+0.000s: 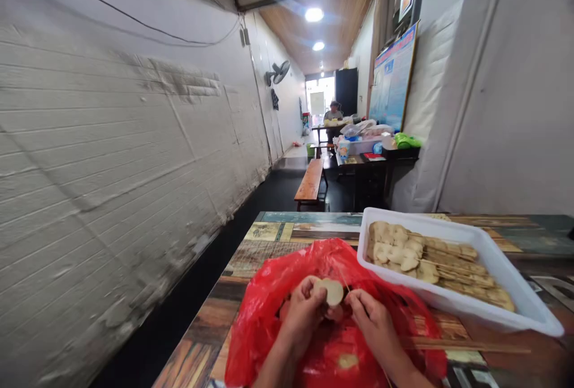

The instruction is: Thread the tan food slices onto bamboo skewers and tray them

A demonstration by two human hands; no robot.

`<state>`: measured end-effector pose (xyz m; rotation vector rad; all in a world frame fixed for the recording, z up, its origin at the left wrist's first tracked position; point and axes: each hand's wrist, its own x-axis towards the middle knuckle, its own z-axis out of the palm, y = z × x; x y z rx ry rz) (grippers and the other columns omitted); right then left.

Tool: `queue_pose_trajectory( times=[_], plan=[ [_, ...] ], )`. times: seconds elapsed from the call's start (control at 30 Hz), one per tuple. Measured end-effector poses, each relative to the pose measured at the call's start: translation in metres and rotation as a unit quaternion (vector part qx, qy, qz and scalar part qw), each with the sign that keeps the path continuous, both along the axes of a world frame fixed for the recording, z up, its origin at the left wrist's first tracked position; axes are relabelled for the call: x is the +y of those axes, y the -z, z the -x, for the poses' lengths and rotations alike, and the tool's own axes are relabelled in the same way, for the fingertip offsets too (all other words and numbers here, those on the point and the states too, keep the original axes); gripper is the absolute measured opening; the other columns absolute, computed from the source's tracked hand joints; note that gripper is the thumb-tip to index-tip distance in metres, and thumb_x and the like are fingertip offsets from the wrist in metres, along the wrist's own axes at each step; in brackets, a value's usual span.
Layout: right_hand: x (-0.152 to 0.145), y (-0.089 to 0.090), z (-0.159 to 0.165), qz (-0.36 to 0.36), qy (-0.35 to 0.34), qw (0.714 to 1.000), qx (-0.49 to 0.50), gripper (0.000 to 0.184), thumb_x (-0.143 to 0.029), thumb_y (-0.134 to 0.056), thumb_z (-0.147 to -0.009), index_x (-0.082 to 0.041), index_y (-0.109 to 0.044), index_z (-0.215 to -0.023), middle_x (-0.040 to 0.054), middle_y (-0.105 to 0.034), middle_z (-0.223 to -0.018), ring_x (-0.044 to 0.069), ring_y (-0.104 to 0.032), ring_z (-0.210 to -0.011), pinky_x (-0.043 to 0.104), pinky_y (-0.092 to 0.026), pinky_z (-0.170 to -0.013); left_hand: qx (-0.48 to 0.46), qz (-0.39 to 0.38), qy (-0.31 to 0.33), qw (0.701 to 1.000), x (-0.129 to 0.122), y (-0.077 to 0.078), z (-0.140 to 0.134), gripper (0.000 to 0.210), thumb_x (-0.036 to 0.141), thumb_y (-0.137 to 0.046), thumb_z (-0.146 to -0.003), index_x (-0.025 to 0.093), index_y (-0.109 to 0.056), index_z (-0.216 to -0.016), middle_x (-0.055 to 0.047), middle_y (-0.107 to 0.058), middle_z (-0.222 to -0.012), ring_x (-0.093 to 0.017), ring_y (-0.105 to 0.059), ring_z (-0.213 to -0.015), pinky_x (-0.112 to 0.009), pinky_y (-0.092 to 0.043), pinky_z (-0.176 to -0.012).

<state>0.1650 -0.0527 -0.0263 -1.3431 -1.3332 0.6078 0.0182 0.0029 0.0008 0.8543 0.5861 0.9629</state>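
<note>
Over an open red plastic bag [260, 310], my left hand [305, 304] pinches pale round slices [334, 293] that look like potato. Close by on the right, my right hand [368, 311] is closed on a thin wooden skewer [348, 282], its tip up near the slices. Whether the skewer pierces them cannot be made out. Another pale slice [348, 361] lies low in the bag. A white plastic tray [531, 310] at the right holds many skewered slices [399, 247] in layers. Loose skewers [475, 346] lie right of my right wrist.
The bag and tray rest on a patterned wooden table [210, 316]. Beyond it stand a wooden bench [310, 180] and a side table loaded with a plastic box [361, 147]. A person [333, 113] sits at a far table. A white wall [134, 155] runs along the left.
</note>
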Motion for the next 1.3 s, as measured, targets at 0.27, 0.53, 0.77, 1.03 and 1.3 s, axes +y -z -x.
queue_pose_trajectory(
  times=[0.27,0.53,0.77,1.03,1.3],
  plan=[
    [0.005,0.014,-0.003,-0.020,0.011,0.998,-0.050,0.032,-0.036,-0.042,-0.090,-0.019,-0.066,-0.099,0.0081,-0.073,-0.095,0.019,-0.068,-0.082,0.025,-0.053,-0.072,0.028,0.026,-0.009,0.999,0.006,0.016,-0.002,0.039,0.040,-0.078,-0.057,0.012,-0.059,-0.077,-0.002,-0.060,-0.059,-0.008,-0.049,-0.045,-0.021,-0.036,-0.047],
    [-0.006,0.000,-0.010,-0.018,0.043,0.995,-0.085,0.031,-0.033,-0.040,-0.091,-0.020,-0.065,-0.101,0.0067,-0.072,-0.101,0.020,-0.066,-0.095,0.029,-0.053,-0.081,0.046,0.046,-0.052,0.997,0.001,-0.002,0.001,0.033,0.035,-0.076,-0.060,0.016,-0.053,-0.076,0.000,-0.059,-0.063,-0.010,-0.054,-0.050,-0.020,-0.039,-0.048],
    [-0.025,-0.012,-0.002,-0.006,0.015,0.993,-0.120,0.026,-0.031,-0.041,-0.091,-0.019,-0.064,-0.094,0.0043,-0.072,-0.084,0.017,-0.068,-0.075,0.025,-0.053,-0.069,0.066,-0.011,-0.095,0.993,0.003,-0.002,0.005,0.030,0.031,-0.072,-0.066,0.014,-0.060,-0.089,-0.003,-0.065,-0.077,-0.011,-0.059,-0.063,-0.022,-0.045,-0.062],
    [-0.035,-0.004,0.016,-0.021,-0.087,0.989,-0.121,0.026,-0.027,-0.043,-0.091,-0.019,-0.066,-0.101,0.0059,-0.073,-0.097,0.018,-0.068,-0.091,0.028,-0.053,-0.079,0.035,0.003,-0.103,0.994,0.005,0.000,0.010,0.031,0.029,-0.076,-0.059,0.015,-0.064,-0.084,-0.001,-0.064,-0.073,-0.009,-0.056,-0.058,-0.021,-0.044,-0.058],
    [-0.034,-0.009,0.013,-0.011,-0.072,0.993,-0.095,0.030,-0.028,-0.043,-0.090,-0.020,-0.065,-0.108,0.0053,-0.072,-0.103,0.018,-0.067,-0.095,0.031,-0.053,-0.085,0.063,-0.028,-0.105,0.992,0.005,0.001,0.009,0.035,0.030,-0.077,-0.058,0.014,-0.065,-0.086,-0.002,-0.067,-0.075,-0.011,-0.058,-0.062,-0.023,-0.044,-0.062]
  ],
)
